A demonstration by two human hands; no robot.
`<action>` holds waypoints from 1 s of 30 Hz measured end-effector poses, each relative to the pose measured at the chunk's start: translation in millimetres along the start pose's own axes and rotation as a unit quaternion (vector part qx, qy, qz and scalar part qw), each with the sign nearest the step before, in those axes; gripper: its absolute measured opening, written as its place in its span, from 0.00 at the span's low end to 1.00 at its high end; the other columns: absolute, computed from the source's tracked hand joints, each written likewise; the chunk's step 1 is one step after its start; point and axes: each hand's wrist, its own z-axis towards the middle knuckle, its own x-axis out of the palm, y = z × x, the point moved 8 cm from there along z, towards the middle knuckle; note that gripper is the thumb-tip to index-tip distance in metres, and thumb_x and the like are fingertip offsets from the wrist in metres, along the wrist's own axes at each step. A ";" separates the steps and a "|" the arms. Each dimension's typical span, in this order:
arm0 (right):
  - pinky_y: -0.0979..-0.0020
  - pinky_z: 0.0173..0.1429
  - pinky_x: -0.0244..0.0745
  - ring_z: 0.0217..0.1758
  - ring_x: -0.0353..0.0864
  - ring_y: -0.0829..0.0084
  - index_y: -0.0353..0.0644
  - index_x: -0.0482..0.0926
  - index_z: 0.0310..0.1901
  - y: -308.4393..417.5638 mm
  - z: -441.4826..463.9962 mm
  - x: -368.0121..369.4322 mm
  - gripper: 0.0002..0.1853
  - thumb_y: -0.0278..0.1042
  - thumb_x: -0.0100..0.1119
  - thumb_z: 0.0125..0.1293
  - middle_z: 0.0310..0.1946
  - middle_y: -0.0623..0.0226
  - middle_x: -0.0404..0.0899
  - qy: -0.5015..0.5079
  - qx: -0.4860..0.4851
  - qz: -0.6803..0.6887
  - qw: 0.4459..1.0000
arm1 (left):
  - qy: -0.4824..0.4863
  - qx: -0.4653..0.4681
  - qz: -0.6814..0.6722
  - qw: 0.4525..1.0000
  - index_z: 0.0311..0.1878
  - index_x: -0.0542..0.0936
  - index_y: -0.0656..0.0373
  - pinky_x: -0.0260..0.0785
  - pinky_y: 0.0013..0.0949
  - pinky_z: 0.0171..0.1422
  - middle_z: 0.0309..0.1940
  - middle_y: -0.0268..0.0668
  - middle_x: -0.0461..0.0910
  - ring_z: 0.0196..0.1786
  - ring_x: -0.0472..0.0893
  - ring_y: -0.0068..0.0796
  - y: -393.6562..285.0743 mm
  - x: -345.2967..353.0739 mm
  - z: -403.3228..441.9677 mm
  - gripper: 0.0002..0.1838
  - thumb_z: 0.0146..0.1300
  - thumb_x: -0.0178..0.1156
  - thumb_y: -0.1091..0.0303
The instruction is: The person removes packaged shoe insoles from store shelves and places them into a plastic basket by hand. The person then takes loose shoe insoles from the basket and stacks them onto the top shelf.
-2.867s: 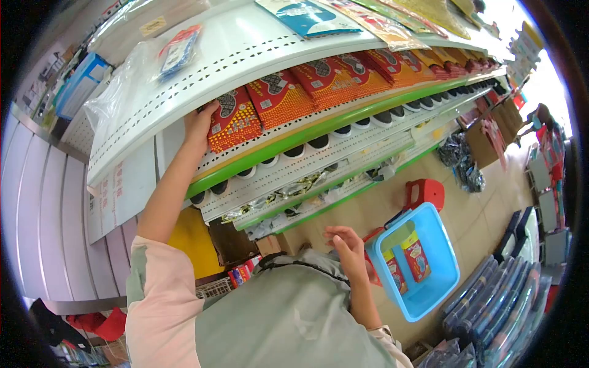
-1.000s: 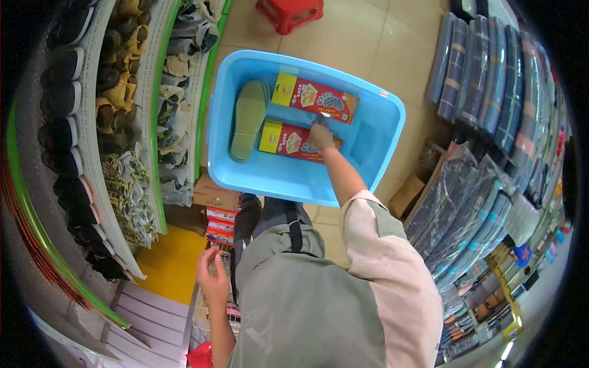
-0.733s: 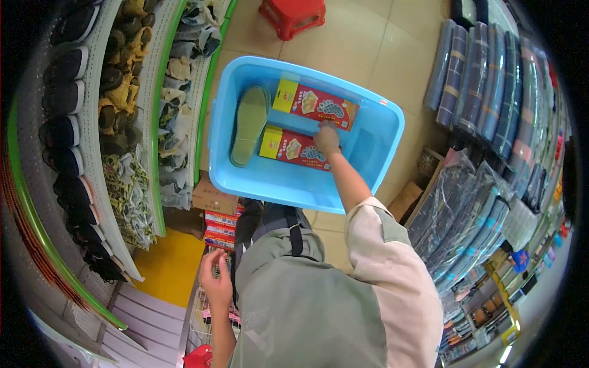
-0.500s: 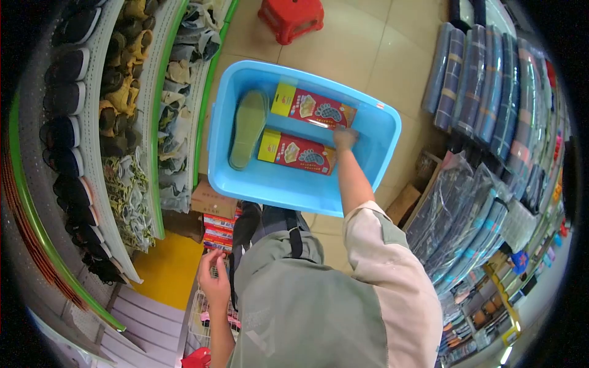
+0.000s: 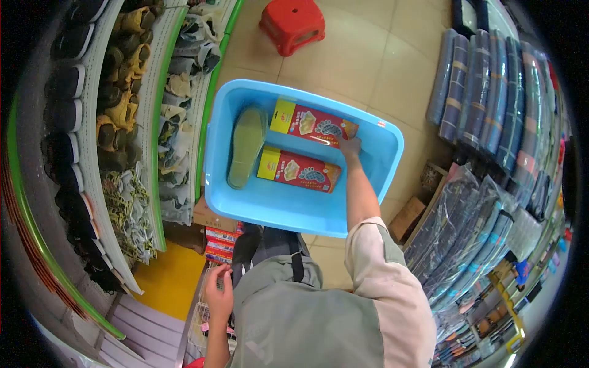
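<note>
A blue plastic tub point(image 5: 276, 216) stands in front of me. Inside it, an olive-green insole point(image 5: 248, 147) lies along the left wall. Beside that are two red and yellow insole packages: an upper one point(image 5: 310, 122) and a lower one point(image 5: 297, 170), both with footprint pictures. My right hand point(image 5: 350, 147) reaches into the tub, its fingers closed at the right end of the upper package; the fingertips are partly hidden. At my side hangs my left hand point(image 5: 219, 293), loosely bent with fingers apart and nothing in it, near a wire basket point(image 5: 199, 319).
Shelves of shoes point(image 5: 123, 92) and bagged goods line the left side. A red stool point(image 5: 293, 27) stands on the tiled floor beyond the tub. Plastic-wrapped rolls point(image 5: 485, 92) and packed bundles point(image 5: 454, 227) fill the right. Small red boxes point(image 5: 219, 245) sit by my legs.
My right hand has closed in on the right end of the upper insole package. The whole scene sits slightly lower in view. My left hand stays at my side.
</note>
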 end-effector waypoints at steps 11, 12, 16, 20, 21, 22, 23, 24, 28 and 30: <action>0.57 0.53 0.78 0.51 0.82 0.50 0.28 0.81 0.45 -17.5 29.7 14.4 0.40 0.60 0.76 0.41 0.45 0.43 0.82 0.036 -0.034 0.048 0.998 | 0.003 0.066 0.004 0.998 0.46 0.77 0.67 0.73 0.33 0.49 0.40 0.43 0.80 0.42 0.83 0.36 -27.4 -6.2 9.1 0.08 0.64 0.55 0.79; 0.59 0.50 0.77 0.48 0.83 0.53 0.29 0.81 0.44 -10.6 20.2 5.1 0.38 0.57 0.77 0.41 0.44 0.45 0.83 0.045 -0.036 0.081 0.995 | 0.006 0.076 0.004 0.997 0.46 0.77 0.67 0.73 0.33 0.49 0.40 0.43 0.80 0.42 0.83 0.36 -32.3 -8.2 9.9 0.08 0.64 0.55 0.79; 0.64 0.36 0.77 0.36 0.84 0.68 0.31 0.82 0.42 7.5 -28.0 -23.5 0.29 0.45 0.79 0.42 0.37 0.57 0.84 0.080 -0.020 0.236 0.968 | 0.006 0.110 0.008 0.994 0.46 0.77 0.67 0.74 0.33 0.49 0.40 0.43 0.81 0.43 0.83 0.36 -40.3 -15.3 9.6 0.09 0.64 0.56 0.78; 0.65 0.33 0.76 0.33 0.84 0.69 0.33 0.83 0.41 6.1 -55.7 -60.7 0.26 0.42 0.78 0.43 0.34 0.57 0.84 0.025 -0.014 0.157 0.987 | 0.004 0.152 -0.019 0.988 0.46 0.78 0.66 0.74 0.33 0.49 0.40 0.43 0.81 0.42 0.83 0.36 -51.1 -19.4 6.7 0.09 0.64 0.57 0.77; 0.66 0.32 0.76 0.32 0.84 0.70 0.33 0.83 0.41 7.8 -71.1 -75.8 0.25 0.41 0.78 0.43 0.33 0.57 0.85 0.000 -0.022 0.150 0.988 | 0.005 0.170 -0.020 0.985 0.46 0.78 0.66 0.74 0.33 0.49 0.40 0.43 0.81 0.42 0.83 0.36 -54.3 -20.2 6.3 0.09 0.64 0.57 0.77; 0.66 0.34 0.77 0.32 0.84 0.69 0.33 0.82 0.41 13.8 -88.7 -96.9 0.25 0.40 0.78 0.43 0.32 0.57 0.85 -0.014 -0.039 0.129 0.991 | 0.004 0.186 -0.022 0.982 0.46 0.78 0.66 0.74 0.33 0.49 0.40 0.43 0.81 0.42 0.83 0.36 -57.4 -21.4 5.6 0.09 0.64 0.58 0.76; 0.67 0.35 0.77 0.32 0.84 0.69 0.32 0.82 0.41 17.9 -109.1 -116.5 0.25 0.39 0.78 0.43 0.32 0.57 0.85 -0.028 -0.056 0.107 0.992 | 0.005 0.200 -0.025 0.979 0.46 0.78 0.66 0.74 0.33 0.49 0.40 0.44 0.81 0.42 0.83 0.36 -60.1 -23.4 4.0 0.09 0.64 0.58 0.76; 0.67 0.36 0.78 0.33 0.85 0.70 0.32 0.82 0.42 13.3 -123.8 -132.9 0.25 0.38 0.78 0.43 0.32 0.57 0.85 -0.080 -0.105 0.122 0.984 | 0.006 0.214 -0.028 0.976 0.46 0.78 0.66 0.74 0.33 0.49 0.40 0.44 0.81 0.42 0.83 0.36 -62.4 -25.3 2.8 0.09 0.64 0.58 0.76; 0.69 0.41 0.79 0.35 0.84 0.73 0.32 0.81 0.43 29.4 -225.8 -201.1 0.23 0.31 0.76 0.45 0.35 0.62 0.85 -0.111 -0.175 0.251 0.945 | -0.001 0.254 -0.046 0.966 0.46 0.78 0.67 0.74 0.33 0.49 0.40 0.45 0.81 0.43 0.83 0.38 -59.3 -28.2 -2.8 0.09 0.64 0.58 0.75; 0.71 0.43 0.78 0.36 0.83 0.75 0.32 0.81 0.45 26.6 -265.1 -222.4 0.21 0.27 0.75 0.46 0.37 0.64 0.85 -0.124 -0.190 0.301 0.926 | 0.001 0.266 -0.051 0.963 0.46 0.78 0.66 0.74 0.34 0.49 0.41 0.45 0.80 0.43 0.83 0.40 -63.2 -33.6 -9.9 0.09 0.64 0.58 0.74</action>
